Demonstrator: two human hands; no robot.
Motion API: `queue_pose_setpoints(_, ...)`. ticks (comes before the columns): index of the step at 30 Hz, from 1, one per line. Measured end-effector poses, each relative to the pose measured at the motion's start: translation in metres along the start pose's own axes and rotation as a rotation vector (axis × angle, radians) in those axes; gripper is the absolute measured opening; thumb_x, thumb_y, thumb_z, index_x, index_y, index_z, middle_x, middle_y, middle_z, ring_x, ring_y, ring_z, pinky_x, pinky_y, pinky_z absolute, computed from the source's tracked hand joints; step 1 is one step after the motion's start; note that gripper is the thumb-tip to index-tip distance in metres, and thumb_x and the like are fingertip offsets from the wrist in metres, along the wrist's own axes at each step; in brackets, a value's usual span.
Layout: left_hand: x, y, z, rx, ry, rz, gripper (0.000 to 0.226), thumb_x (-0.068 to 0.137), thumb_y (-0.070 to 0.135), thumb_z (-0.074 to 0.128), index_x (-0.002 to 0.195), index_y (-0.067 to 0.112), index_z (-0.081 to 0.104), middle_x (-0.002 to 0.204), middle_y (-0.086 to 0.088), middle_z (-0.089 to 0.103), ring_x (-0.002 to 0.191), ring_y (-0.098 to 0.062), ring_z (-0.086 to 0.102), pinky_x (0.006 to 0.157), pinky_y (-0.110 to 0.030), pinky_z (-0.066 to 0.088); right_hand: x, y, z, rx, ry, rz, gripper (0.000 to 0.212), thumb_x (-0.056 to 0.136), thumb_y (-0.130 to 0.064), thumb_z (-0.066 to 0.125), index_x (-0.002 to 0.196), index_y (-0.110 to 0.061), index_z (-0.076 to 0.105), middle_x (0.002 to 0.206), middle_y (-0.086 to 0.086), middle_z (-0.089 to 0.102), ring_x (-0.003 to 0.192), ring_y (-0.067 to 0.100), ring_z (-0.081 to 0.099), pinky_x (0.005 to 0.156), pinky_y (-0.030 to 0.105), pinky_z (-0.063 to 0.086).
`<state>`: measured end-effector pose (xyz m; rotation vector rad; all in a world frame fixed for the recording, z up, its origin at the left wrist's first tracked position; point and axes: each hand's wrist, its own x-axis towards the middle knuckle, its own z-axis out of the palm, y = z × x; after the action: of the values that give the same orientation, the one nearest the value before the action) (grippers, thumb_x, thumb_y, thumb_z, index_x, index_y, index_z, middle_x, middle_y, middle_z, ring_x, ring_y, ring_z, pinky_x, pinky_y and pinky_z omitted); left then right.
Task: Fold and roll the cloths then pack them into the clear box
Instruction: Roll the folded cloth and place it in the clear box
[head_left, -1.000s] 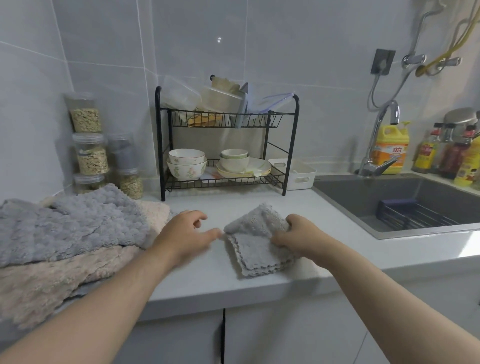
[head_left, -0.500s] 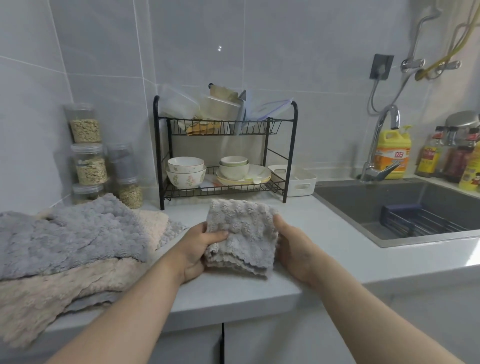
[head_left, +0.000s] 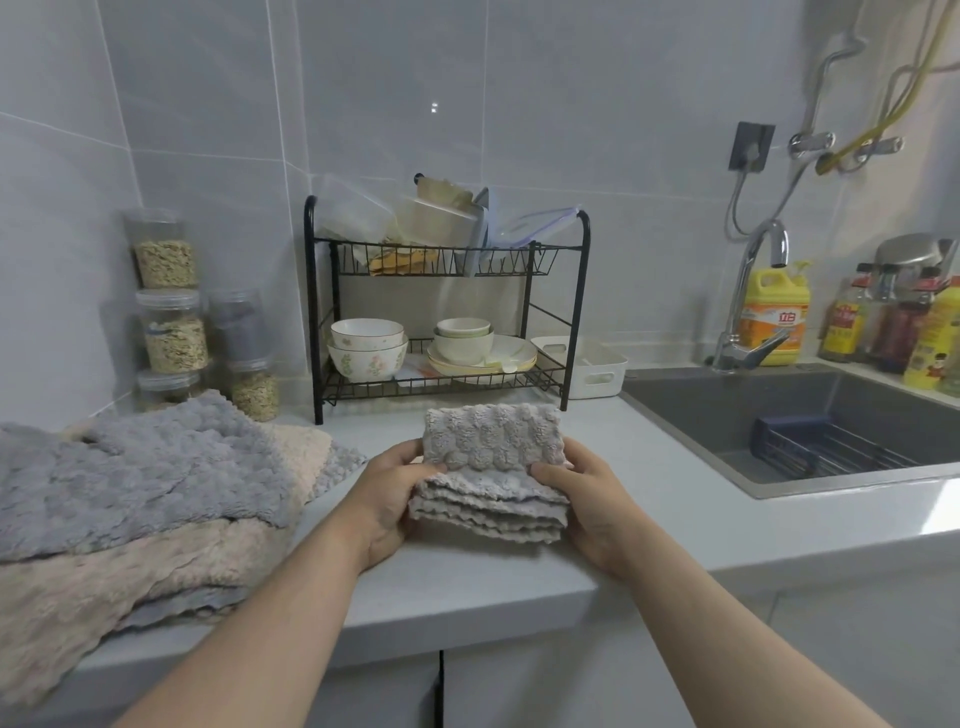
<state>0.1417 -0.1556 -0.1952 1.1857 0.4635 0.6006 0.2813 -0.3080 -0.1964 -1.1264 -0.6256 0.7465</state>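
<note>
Grey kitchen counter (head_left: 649, 499) before the black wire dish rack (head_left: 447, 306): curled fingers (head_left: 415, 460) of the left hand (head_left: 387, 499) and right hand (head_left: 587, 512) grip the ends of a folded grey fleece cloth (head_left: 491, 452), its top edge turned over, so rolling looks barely begun. Left of the rack, a heap of grey and beige cloths (head_left: 145, 483) waits. Nothing seems packed, with clear plastic boxes (head_left: 358, 215) on the rack's top shelf and bowls (head_left: 369, 345) below.

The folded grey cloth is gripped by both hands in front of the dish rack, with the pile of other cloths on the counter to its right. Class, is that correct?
No. In the head view the pile of other cloths lies on the counter left of the folded grey cloth, not right. The left hand and right hand grip it in front of the dish rack.
</note>
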Motion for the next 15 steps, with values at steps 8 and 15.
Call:
queue_pose_setpoints(8, 0.006, -0.001, -0.003, 0.002, 0.106, -0.062, 0.041, 0.088, -0.016, 0.035, 0.093, 0.009, 0.068, 0.062, -0.006, 0.064, 0.039, -0.012, 0.049, 0.032, -0.014, 0.034, 0.008, 0.003, 0.000, 0.017, 0.067, 0.051, 0.046, 0.080, 0.026, 0.034, 0.106, 0.006, 0.067, 0.110, 0.037, 0.063, 0.095, 0.041, 0.062, 0.097, 0.057, 0.045)
queue_pose_setpoints(15, 0.003, -0.004, -0.004, -0.073, 0.096, -0.036, 0.035, 0.096, 0.029, 0.043, 0.083, -0.001, 0.057, 0.084, -0.019, 0.062, 0.079, -0.033, 0.058, 0.074, -0.037, 0.046, 0.012, 0.008, -0.006, 0.074, 0.065, 0.075, 0.022, 0.090, -0.021, 0.057, 0.090, -0.001, 0.066, 0.090, 0.019, 0.065, 0.082, 0.033, 0.063, 0.082, 0.047, 0.050)
